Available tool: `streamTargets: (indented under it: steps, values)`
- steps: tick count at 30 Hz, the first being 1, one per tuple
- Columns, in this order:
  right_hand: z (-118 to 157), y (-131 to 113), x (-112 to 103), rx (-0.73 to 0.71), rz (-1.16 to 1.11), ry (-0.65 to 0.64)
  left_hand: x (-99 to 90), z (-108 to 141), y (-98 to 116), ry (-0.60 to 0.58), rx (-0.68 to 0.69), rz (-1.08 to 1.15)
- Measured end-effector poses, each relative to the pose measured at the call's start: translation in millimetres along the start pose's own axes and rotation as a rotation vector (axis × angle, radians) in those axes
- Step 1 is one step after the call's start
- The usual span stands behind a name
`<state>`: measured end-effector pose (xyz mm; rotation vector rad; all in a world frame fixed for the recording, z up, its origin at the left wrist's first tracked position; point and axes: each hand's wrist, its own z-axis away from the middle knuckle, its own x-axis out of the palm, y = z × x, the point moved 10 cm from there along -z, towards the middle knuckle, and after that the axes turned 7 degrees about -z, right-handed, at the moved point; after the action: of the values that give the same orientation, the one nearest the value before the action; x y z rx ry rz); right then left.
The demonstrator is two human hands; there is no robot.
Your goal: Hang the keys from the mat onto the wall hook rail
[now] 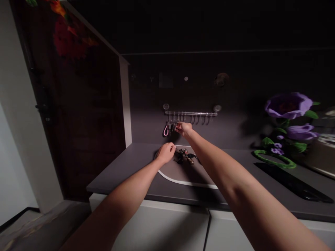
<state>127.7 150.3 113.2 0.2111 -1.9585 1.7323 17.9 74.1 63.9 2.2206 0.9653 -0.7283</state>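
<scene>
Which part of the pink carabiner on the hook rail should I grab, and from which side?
Probably its lower loop, coming from below with the fingers: the pink carabiner hangs free at the left end of the rail, its bottom clear of other things. The left hand is already beneath it, while the right hand occupies the side nearest the keys.

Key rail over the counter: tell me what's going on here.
A person stands at a counter with both arms reaching forward. The right hand is at the hanging keys on a hook rail on the wall; whether it holds them is hard to tell. The left hand is beside a key pile on a white-edged mat. A pink clip hangs near the rail's left end.
</scene>
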Motion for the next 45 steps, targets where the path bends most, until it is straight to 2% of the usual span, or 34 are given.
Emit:
streamTargets:
  steps: [7,17,23,28,33,38,42,45]
  values:
    - [-5.8,-1.2,-4.7,-0.069,0.037,-0.026,2.2,0.3,-1.8,-0.003,0.003,-0.003]
    - [0.5,-4.8,-11.1,-0.083,0.092,-0.086,4.3,0.0,-1.9,-0.035,0.000,0.032]
    - [12.0,-9.1,-18.0,-0.079,0.125,-0.091,2.8,2.7,2.4,-0.091,-0.009,0.136]
    - [30.3,-5.2,-27.4,-0.078,0.190,-0.169,1.5,5.6,8.6,-0.134,0.005,0.172]
    - [51.8,7.1,-50.4,-0.110,0.357,-0.201,6.9,9.2,11.4,-0.209,0.023,0.209]
    - [69.4,15.0,-67.6,-0.289,0.635,-0.261,14.9,12.8,13.7,-0.284,0.071,0.263]
    - [81.8,20.9,-70.7,-0.443,0.916,-0.331,19.5,16.3,19.0,-0.350,0.100,0.313]
    - [87.7,27.3,-67.9,-0.500,1.102,-0.390,20.1,18.2,24.2,-0.374,0.129,0.302]
